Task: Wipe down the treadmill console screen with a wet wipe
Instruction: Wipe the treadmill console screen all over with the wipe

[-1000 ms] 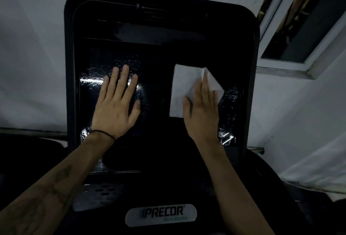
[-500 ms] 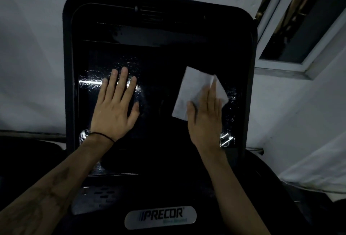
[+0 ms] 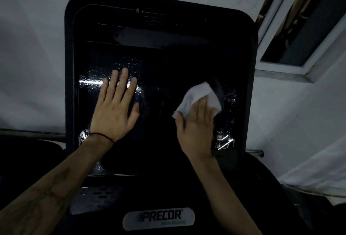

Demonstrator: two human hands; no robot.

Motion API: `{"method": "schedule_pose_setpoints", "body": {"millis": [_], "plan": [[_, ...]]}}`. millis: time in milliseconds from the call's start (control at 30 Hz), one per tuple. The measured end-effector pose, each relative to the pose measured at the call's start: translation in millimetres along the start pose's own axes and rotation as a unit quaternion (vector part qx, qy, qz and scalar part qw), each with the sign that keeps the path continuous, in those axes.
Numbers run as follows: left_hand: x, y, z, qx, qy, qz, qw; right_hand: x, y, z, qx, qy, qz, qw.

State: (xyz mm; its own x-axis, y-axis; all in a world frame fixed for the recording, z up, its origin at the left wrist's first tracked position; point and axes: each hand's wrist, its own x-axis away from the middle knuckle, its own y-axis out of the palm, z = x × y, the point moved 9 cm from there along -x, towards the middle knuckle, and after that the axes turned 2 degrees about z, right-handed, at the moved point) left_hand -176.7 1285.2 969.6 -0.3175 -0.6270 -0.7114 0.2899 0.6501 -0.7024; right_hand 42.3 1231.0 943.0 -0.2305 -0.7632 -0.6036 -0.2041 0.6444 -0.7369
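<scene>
The black treadmill console [image 3: 89, 9] fills the middle of the view, with its dark glossy screen [image 3: 164, 77] showing wet droplets and light glints. My left hand [image 3: 114, 109] lies flat on the screen's left half, fingers spread, holding nothing. My right hand [image 3: 196, 128] presses a white wet wipe [image 3: 198, 96] against the screen's right half; the wipe sticks out above my fingers and is partly bunched under them. A black band circles my left wrist.
A silver PRECOR badge [image 3: 159, 218] sits on the console below the screen. A white wall is behind, and a white-framed window [image 3: 303, 34] stands open at the upper right. Something pale and cloth-like [image 3: 318, 176] lies at the lower right.
My right hand has slid the wipe down and to the right across the screen, and the wipe has crumpled. My left hand has stayed flat in place.
</scene>
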Motion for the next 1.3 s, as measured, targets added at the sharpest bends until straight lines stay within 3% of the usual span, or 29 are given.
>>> {"method": "schedule_pose_setpoints", "body": {"millis": [133, 233, 333, 500, 633, 733, 967, 1100, 1167, 1300], "plan": [[0.5, -1.1, 0.6, 0.003, 0.003, 0.001, 1.0, -41.5, -11.3, -4.7, 0.008, -0.063, 0.016, 0.998], [0.8, -0.5, 1.3, 0.004, 0.002, 0.0, 1.0, -27.2, -19.0, 19.1, 0.005, 0.008, 0.036, 0.999], [1.2, -0.3, 1.8, -0.004, 0.001, 0.0, 1.0, 11.8, -5.4, 5.3, -0.023, 0.036, 0.002, 0.999], [0.9, -2.4, 1.7, 0.005, 0.004, 0.002, 1.0, -39.1, -9.6, -20.8, -0.025, -0.058, 0.011, 0.998], [1.2, -2.6, 2.3, 0.006, 0.003, 0.004, 1.0, -40.3, -21.4, 17.8, 0.0, 0.021, 0.049, 0.999], [1.2, -2.2, 2.5, -0.002, 0.0, 0.008, 1.0, 2.6, -6.6, 7.9, -0.02, 0.048, 0.019, 0.998], [0.9, -3.3, 1.8, 0.012, 0.002, 0.007, 1.0, -73.8, -20.0, -16.9, -0.023, -0.052, 0.021, 0.998], [0.6, -2.5, 2.4, 0.004, 0.003, 0.005, 1.0, -52.0, -23.5, 21.6, -0.015, 0.035, 0.057, 0.998], [1.0, -1.1, 2.0, 0.001, 0.0, 0.003, 1.0, -20.7, -9.7, 12.9, -0.025, 0.057, 0.028, 0.998], [0.5, -2.1, 1.8, 0.005, 0.005, 0.008, 1.0, -36.3, -5.3, -26.5, -0.042, -0.018, 0.021, 0.999]]}}
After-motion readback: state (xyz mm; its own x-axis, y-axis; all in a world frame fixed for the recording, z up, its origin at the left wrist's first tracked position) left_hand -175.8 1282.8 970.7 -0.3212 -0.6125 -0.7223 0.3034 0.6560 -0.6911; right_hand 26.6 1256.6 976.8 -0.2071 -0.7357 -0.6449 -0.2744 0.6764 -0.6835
